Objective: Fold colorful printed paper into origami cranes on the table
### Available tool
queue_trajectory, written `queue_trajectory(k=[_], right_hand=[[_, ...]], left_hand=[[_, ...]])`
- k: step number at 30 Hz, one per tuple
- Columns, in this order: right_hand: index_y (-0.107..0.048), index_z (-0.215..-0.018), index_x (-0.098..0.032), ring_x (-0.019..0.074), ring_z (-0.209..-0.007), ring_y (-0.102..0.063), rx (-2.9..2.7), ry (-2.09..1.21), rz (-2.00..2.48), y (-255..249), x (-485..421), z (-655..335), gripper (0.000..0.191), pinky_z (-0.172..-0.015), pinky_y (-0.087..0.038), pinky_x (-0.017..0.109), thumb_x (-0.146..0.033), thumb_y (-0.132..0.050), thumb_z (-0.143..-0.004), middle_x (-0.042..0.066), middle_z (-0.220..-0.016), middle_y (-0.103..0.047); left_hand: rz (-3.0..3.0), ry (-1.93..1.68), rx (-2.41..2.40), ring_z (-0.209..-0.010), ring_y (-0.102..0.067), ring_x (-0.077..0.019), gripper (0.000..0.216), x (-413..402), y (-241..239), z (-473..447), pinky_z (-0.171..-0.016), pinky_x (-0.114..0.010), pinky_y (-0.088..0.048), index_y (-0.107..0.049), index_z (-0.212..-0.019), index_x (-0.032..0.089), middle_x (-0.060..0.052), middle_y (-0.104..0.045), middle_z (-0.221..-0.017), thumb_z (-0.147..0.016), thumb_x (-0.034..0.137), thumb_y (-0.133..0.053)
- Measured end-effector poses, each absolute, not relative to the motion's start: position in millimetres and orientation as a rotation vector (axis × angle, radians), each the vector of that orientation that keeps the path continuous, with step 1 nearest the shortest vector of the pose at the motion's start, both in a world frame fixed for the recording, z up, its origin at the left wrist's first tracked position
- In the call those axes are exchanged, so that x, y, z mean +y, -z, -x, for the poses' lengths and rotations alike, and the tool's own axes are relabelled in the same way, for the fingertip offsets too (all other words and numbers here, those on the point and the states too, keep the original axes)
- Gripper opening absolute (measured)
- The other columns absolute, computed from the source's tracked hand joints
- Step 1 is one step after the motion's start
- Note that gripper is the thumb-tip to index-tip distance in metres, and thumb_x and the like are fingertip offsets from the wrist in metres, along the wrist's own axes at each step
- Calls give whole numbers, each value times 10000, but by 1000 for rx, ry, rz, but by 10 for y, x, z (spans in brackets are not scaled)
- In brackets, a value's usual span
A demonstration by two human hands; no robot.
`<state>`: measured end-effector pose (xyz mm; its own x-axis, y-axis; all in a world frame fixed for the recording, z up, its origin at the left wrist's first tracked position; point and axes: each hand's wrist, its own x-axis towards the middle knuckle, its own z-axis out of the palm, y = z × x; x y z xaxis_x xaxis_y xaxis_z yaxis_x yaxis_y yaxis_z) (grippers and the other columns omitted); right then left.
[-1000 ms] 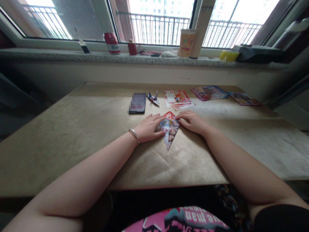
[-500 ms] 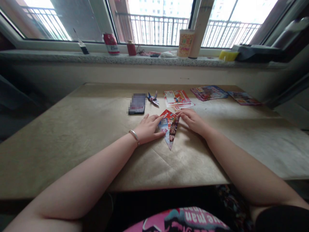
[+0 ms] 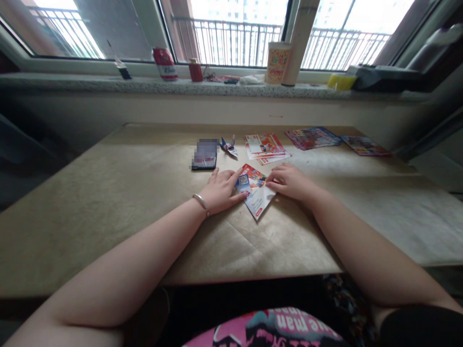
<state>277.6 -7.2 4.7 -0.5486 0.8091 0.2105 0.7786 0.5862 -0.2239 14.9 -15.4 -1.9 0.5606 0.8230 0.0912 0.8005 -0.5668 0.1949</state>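
A folded piece of printed paper (image 3: 255, 193) lies on the brown paper-covered table (image 3: 126, 193), its point toward me and its right flap spread open, white side up. My left hand (image 3: 221, 190), a bracelet on its wrist, rests flat on the paper's left edge with fingers stretched out. My right hand (image 3: 289, 180) has its fingers curled and pinches the opened right flap. A small finished paper crane (image 3: 229, 146) stands just beyond, between a dark phone (image 3: 205, 154) and a stack of printed sheets (image 3: 265, 147).
More printed leaflets (image 3: 313, 137) (image 3: 365, 145) lie at the table's far right. The stone windowsill (image 3: 90, 85) holds a red can (image 3: 164, 62), a small red jar (image 3: 196, 70), a paper cup (image 3: 278, 62), a yellow item (image 3: 340, 82) and other small things.
My right hand lifted the right flap of the narrow folded kite and swung it outward, so its white underside now shows. My left hand stayed pressing on the left side.
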Motion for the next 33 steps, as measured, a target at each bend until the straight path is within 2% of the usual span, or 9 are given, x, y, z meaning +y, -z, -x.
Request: queue_trajectory(k=[2,6,9,17,20,23,28,31,33], right_hand=[[-721,-1045,-254,263,-1002,-594,-2558,-119,1318,-69,-125,-2731,371,-920,-451,419,-532,-606,-829,90,-1041,-678],[-654,-1235,-247,316,-1115,-563,-2596,-74,1345,-61,-190,-2675,561,-982,-438,477,-567,-655,-773,122,-1234,-619],[-625,-1284,-251,338,-1202,-523,-2607,-57,1351,-32,-190,-2673,619,-1043,-400,511,-592,-648,-768,119,-1324,-582],[-563,-1342,-330,371,-1348,-391,-2490,-121,1462,129,-81,-2767,668,-1097,-341,553,-596,-680,-741,92,-1479,-440],[-514,-1390,-256,393,-1345,-387,-2412,-155,1562,214,-1,-2834,759,-1084,-347,573,-585,-694,-730,153,-1490,-411],[-490,-1402,-232,383,-1334,-400,-2296,-103,1576,268,65,-2894,773,-1080,-353,575,-528,-718,-725,169,-1469,-426],[-581,-1314,-233,334,-1237,-482,-2230,-44,1516,207,52,-2888,628,-1067,-389,517,-418,-734,-734,133,-1341,-535],[-713,-1103,-247,287,-1077,-563,-2292,-50,1466,139,7,-2835,338,-969,-465,468,-367,-685,-788,102,-1128,-641],[-747,-1007,-242,266,-989,-592,-2344,-68,1461,114,-14,-2805,235,-902,-495,437,-345,-630,-831,92,-1045,-671]], left_hand=[[-2645,-276,1390,-1347,-380,-311,816,-143,28,-145,-1182,-514,-115,-207,-1514,156,-160,-440,-1424,-877,600,-461],[-2616,-302,1353,-1319,-397,-314,835,-127,28,-132,-1157,-476,-223,-192,-1520,150,-165,-433,-1417,-865,574,-489],[-2591,-313,1320,-1294,-414,-319,835,-119,36,-124,-1115,-443,-307,-191,-1522,130,-177,-430,-1401,-866,553,-488],[-2449,-489,1280,-1322,-405,-289,774,-70,54,-114,-1133,-418,-314,-242,-1497,126,-175,-427,-1413,-854,457,-517],[-2358,-598,1249,-1309,-435,-269,682,-46,52,-101,-1125,-420,-331,-303,-1467,124,-172,-452,-1416,-877,417,-483],[-2259,-681,1230,-1246,-503,-249,620,-36,54,-88,-1097,-424,-367,-338,-1446,151,-135,-562,-1316,-891,395,-466],[-2240,-695,1247,-1187,-545,-245,596,-27,57,-87,-1084,-429,-380,-386,-1408,162,-89,-655,-1156,-860,350,-527],[-2270,-703,1259,-1207,-534,-240,578,-16,56,-95,-1089,-413,-378,-422,-1377,147,-99,-645,-1177,-845,320,-563],[-2291,-722,1255,-1213,-528,-237,559,-11,54,-100,-1091,-414,-378,-448,-1359,157,-96,-637,-1200,-834,295,-581]])
